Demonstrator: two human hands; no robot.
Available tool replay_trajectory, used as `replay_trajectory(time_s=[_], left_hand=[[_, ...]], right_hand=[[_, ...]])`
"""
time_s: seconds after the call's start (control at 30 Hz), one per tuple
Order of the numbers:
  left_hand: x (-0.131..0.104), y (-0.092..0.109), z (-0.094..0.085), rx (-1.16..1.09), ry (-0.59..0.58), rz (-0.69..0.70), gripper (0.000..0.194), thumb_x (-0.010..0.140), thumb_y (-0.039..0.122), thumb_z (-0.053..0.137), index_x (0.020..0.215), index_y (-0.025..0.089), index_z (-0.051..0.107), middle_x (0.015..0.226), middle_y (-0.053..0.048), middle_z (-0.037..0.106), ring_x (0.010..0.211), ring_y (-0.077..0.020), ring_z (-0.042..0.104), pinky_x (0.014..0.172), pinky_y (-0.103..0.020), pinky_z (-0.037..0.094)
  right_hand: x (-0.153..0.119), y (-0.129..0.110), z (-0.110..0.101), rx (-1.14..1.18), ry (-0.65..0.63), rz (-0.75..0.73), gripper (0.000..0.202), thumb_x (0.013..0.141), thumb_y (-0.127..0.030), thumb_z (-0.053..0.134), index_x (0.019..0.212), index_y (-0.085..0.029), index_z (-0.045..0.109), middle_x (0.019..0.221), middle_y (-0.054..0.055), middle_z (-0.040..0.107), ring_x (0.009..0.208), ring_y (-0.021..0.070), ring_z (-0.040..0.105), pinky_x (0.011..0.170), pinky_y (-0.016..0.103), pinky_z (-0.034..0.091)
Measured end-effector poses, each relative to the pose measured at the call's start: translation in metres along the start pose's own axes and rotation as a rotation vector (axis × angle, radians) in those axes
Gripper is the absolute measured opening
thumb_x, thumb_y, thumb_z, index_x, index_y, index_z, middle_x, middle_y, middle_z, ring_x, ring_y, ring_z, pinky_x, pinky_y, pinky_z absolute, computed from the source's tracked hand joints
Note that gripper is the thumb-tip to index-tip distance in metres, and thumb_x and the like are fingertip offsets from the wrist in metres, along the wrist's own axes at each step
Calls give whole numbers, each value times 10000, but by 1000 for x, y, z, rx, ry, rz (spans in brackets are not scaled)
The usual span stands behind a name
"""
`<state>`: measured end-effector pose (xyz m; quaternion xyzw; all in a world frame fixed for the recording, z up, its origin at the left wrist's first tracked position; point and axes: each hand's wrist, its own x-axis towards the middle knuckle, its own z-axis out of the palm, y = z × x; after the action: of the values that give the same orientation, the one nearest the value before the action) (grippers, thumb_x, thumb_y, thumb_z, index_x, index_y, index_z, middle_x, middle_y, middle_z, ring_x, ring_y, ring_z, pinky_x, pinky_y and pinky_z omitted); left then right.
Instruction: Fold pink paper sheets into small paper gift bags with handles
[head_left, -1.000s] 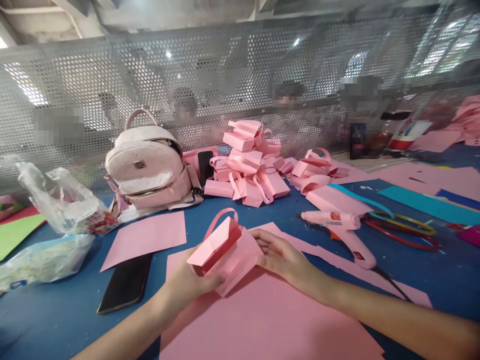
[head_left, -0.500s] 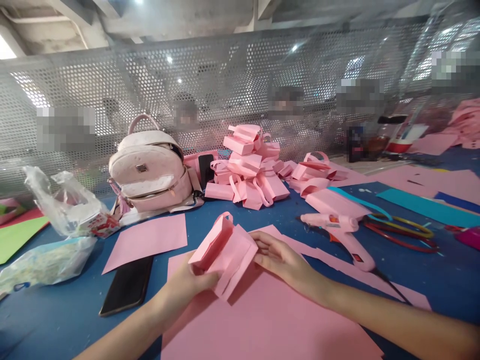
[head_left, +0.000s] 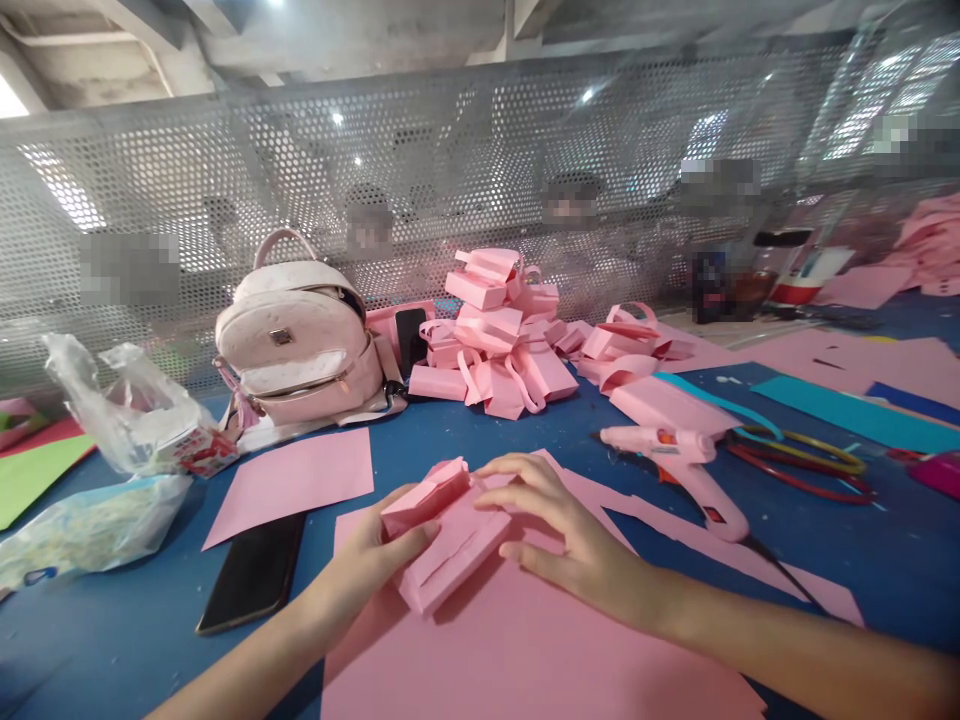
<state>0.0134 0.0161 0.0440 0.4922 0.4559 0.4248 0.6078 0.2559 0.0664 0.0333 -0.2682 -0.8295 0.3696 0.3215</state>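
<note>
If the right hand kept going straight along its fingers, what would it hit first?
The right hand would most likely meet the folded pink paper box held by the left hand. Its fingertips are right at the box's edge; this view can't settle whether they touch.

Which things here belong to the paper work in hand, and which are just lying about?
Likely in the work:
- folded pink paper piece in the left hand
- large pink sheet
- pink glue gun
- pink paper pile

Apparently lying about:
- backpack
- nearer phone
- plastic bags
</note>
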Motion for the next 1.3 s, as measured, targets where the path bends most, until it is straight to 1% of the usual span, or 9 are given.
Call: replay_trajectory(time_s=[0.13,0.3,0.43,0.53,0.63,0.8,0.97,1.1,1.3], left_hand=[[-1,-1,0,54,-11,-4,484,861,432,705,1292,231,615,1246,-68,682,1154,-291,612,985,-378,452],[-6,0,3,-76,87,-50,531,893,485,657,1363,276,528,1395,-73,602,1277,-313,549,1082,-436,391],[-5,-5,4,-143,73,51,846,824,532,727,1526,313,307,1404,-117,579,1259,-344,561,1038,-472,442],[-2,-12,8,-152,32,143,1180,698,403,870,1572,395,77,1462,-120,493,1240,-353,564,947,-454,525],[-2,-18,15,-161,36,213,1251,713,280,866,1553,453,-44,1458,-99,466,1215,-321,576,922,-426,552],[-1,-21,19,-86,108,231,1011,783,283,813,1558,377,170,1383,-112,530,886,-207,660,675,-284,568],[-1,-20,19,-103,101,232,938,784,297,814,1524,321,238,1256,-109,616,672,-129,645,632,-279,530],[-3,-18,20,-132,110,210,822,762,336,827,1438,298,361,1269,-104,621,683,-129,647,633,-265,509],[-4,-20,16,-200,85,149,498,833,438,751,1239,213,570,981,-50,680,804,-166,639,748,-268,520]], right_hand=[[1,1,1,-59,-81,-79,348,922,-446,650,1257,-350,656,1220,69,591,1222,263,476,1088,450,382],[0,2,2,-111,-70,-95,292,935,-395,648,1215,-310,667,1127,61,605,1130,234,512,1026,420,422],[1,4,2,-58,21,-32,236,927,-364,665,1146,-278,651,1147,55,587,1159,227,502,1018,388,420],[2,4,2,6,62,32,178,926,-335,664,1090,-269,640,1160,43,584,1172,214,507,1012,357,416],[3,3,2,62,69,58,109,930,-289,651,1035,-263,636,1102,23,598,1096,191,541,963,319,431],[3,2,3,119,62,87,85,908,-237,654,985,-242,620,1013,8,577,965,169,563,903,301,435],[3,1,3,191,63,179,110,930,-308,613,873,-221,580,921,-2,528,844,160,522,791,290,425],[3,-1,3,246,41,255,217,935,-399,603,829,-213,569,869,-5,512,806,164,491,745,291,399],[3,-6,-1,251,22,222,408,981,-519,479,785,-208,656,866,8,445,895,197,495,869,347,391]])
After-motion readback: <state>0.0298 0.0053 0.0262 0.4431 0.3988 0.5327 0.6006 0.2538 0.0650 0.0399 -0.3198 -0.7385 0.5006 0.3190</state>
